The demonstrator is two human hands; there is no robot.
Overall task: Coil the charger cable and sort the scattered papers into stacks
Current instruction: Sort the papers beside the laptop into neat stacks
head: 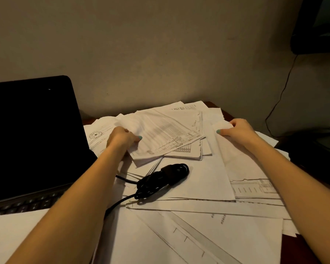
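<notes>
Gripping papers [160, 134]: left hand [120, 139], right hand [236, 130].

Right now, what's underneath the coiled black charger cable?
The coiled charger cable lies on overlapping white papers, some printed with lines and tables. Its loose end runs toward the left forearm. Whatever lies beneath those sheets is covered; the desk shows only at the edges.
</notes>
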